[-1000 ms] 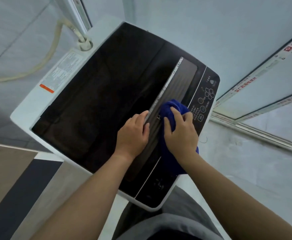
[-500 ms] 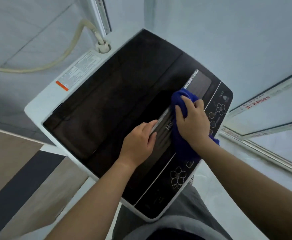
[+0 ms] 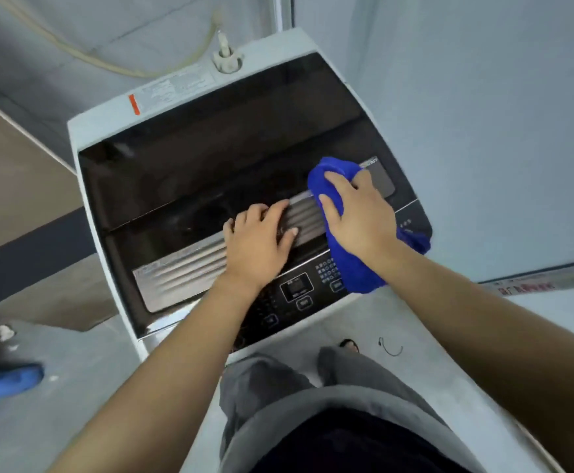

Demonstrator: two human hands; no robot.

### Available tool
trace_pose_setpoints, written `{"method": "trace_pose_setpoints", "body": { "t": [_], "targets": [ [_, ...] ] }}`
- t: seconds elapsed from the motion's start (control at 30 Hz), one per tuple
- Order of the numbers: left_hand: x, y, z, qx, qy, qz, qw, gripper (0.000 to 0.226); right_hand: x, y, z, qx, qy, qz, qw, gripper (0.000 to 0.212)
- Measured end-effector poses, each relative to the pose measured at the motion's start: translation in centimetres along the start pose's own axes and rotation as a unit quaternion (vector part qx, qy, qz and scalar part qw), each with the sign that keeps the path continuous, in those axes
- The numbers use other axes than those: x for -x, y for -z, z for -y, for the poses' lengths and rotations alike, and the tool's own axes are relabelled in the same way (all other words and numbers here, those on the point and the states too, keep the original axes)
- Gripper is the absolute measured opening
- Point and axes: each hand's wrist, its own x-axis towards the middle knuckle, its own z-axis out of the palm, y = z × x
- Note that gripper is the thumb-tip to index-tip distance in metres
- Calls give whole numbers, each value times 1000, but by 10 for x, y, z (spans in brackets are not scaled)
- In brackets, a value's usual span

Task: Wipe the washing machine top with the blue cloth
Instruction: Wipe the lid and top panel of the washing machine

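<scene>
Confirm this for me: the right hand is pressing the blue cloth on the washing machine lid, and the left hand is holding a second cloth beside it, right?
Not quite. The head view shows the left hand empty, lying flat with fingers spread on the ribbed silver strip of the washing machine lid. The rest holds: the right hand is pressing the blue cloth on the lid.
</scene>
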Motion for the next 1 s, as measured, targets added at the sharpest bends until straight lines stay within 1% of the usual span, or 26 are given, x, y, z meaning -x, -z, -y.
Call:
{"method": "trace_pose_setpoints", "body": {
  "t": [0.07, 0.13, 0.2, 0.33, 0.5, 0.67, 0.73, 0.87, 1.0],
  "targets": [
    [11, -12, -14, 13, 33, -40, 999, 50, 24, 2, -17, -4, -5, 6, 1000, 47],
    [18, -19, -15, 8, 36, -78, 996, 49, 45, 2, -25, -21, -34, 8, 999, 45],
    [16, -19, -12, 1, 33, -94, 995, 49, 52, -1, -26, -27, -51, -1, 998, 44],
    [16, -21, -8, -26, 24, -86, 996, 49, 35, -2, -22, -11, -48, -17, 999, 44],
    [18, -23, -8, -35, 28, -93, 995, 48, -7, 6, -6, 6, -27, -3, 1000, 47],
    [19, -23, -8, -37, 24, -98, 994, 48, 18, 5, -7, 32, 6, 34, 999, 48],
    [17, -22, -8, -39, 22, -94, 995, 48, 20, 3, -7, 31, 12, 34, 999, 48],
    [18, -20, -9, -20, 35, -77, 996, 48, -9, 3, -4, 34, 32, 25, 999, 47],
    [17, -14, -9, -15, 47, -72, 996, 50, -45, 6, 1, 7, 51, 18, 998, 47]
  ]
}}
